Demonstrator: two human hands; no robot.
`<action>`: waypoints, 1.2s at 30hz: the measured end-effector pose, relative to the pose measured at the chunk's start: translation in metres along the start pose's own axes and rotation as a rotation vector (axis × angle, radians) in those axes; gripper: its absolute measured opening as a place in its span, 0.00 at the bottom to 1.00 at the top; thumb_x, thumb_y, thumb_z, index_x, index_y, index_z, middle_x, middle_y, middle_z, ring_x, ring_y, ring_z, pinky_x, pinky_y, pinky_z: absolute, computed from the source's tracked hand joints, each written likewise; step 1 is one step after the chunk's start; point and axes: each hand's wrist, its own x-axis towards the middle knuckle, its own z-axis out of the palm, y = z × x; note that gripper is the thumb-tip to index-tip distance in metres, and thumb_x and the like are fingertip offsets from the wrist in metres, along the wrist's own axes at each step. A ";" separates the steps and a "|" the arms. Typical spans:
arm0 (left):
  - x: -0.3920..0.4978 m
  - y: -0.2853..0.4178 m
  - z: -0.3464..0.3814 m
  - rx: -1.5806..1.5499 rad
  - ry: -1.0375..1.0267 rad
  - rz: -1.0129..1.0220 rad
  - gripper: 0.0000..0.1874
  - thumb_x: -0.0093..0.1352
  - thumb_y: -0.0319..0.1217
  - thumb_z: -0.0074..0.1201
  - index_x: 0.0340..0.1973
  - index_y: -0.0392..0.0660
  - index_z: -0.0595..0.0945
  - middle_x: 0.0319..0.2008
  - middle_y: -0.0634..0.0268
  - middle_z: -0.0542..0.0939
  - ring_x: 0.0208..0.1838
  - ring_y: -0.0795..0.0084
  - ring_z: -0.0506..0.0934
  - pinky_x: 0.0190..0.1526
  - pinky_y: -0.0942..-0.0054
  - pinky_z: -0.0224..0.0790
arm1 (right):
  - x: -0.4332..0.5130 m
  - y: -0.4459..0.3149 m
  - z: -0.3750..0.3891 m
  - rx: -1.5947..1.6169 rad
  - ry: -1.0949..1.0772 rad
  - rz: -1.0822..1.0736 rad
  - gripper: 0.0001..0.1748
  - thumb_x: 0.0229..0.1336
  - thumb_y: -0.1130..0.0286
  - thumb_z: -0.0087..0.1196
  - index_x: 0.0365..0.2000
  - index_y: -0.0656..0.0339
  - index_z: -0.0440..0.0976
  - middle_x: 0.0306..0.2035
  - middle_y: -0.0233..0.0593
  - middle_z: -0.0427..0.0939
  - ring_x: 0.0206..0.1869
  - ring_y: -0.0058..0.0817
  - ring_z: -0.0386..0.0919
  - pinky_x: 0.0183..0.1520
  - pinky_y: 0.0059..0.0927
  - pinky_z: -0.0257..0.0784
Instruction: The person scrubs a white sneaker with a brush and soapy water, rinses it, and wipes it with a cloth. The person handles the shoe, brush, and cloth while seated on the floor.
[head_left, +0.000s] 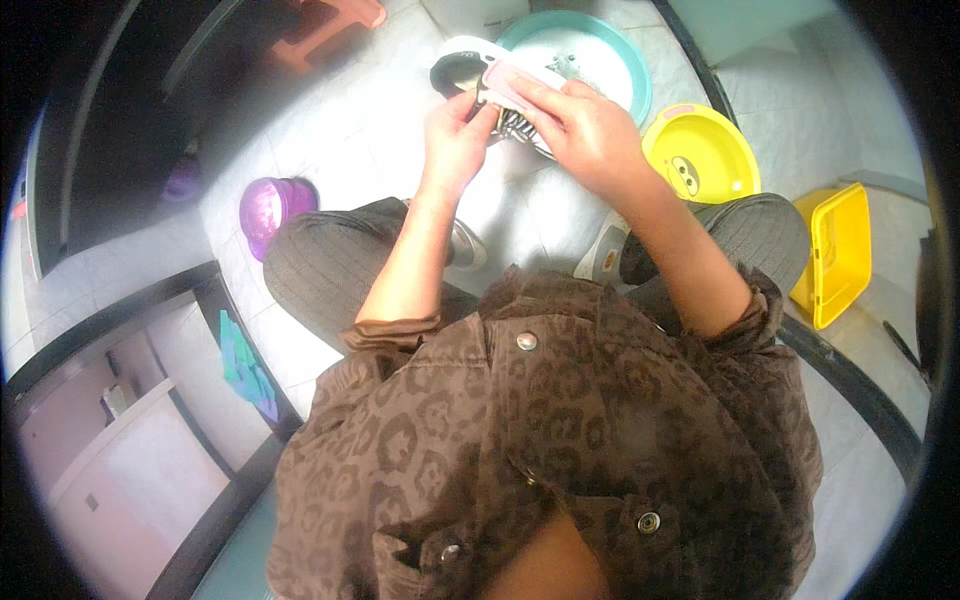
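Note:
A white shoe (480, 46) with a dark collar opening and black-and-white laces (517, 127) is held up at the top middle. My left hand (456, 139) grips it near the tongue, the fingertips partly hidden. In my right hand (600, 135) is a pink and white scrubbing brush (504, 81), its back facing up and its far end by the left fingers. The brush lies against the shoe, its bristles out of sight. Just beyond both hands stands a teal-rimmed basin (637, 71), partly covered by the shoe, with whitish, sudsy water (577, 61) inside.
A yellow basin (731, 146) with a cartoon face stands right of the teal one. Farther right is a yellow plastic bin (844, 255). A purple plastic container (262, 214) sits beside my left knee. An orange-pink stool (330, 30) stands at upper left, above the pale tiled floor (352, 161).

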 end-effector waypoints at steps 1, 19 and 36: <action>-0.003 0.002 0.003 -0.006 0.007 0.011 0.12 0.72 0.28 0.55 0.47 0.35 0.83 0.36 0.67 0.83 0.37 0.81 0.77 0.41 0.79 0.71 | -0.003 -0.002 0.004 -0.042 -0.005 -0.005 0.20 0.63 0.62 0.56 0.56 0.43 0.77 0.33 0.50 0.79 0.38 0.48 0.78 0.42 0.39 0.73; 0.007 -0.012 -0.002 0.198 0.178 0.151 0.12 0.72 0.28 0.52 0.46 0.33 0.83 0.32 0.62 0.84 0.34 0.79 0.77 0.38 0.74 0.71 | -0.003 -0.016 0.027 0.314 -0.091 0.135 0.22 0.67 0.66 0.52 0.60 0.51 0.73 0.47 0.51 0.81 0.43 0.40 0.81 0.51 0.31 0.73; 0.002 -0.007 -0.002 0.164 0.233 0.180 0.11 0.72 0.30 0.52 0.43 0.34 0.83 0.29 0.64 0.82 0.33 0.80 0.76 0.37 0.76 0.70 | 0.049 -0.004 0.034 0.203 -0.032 0.230 0.22 0.68 0.54 0.47 0.60 0.40 0.73 0.46 0.53 0.80 0.49 0.51 0.78 0.51 0.38 0.73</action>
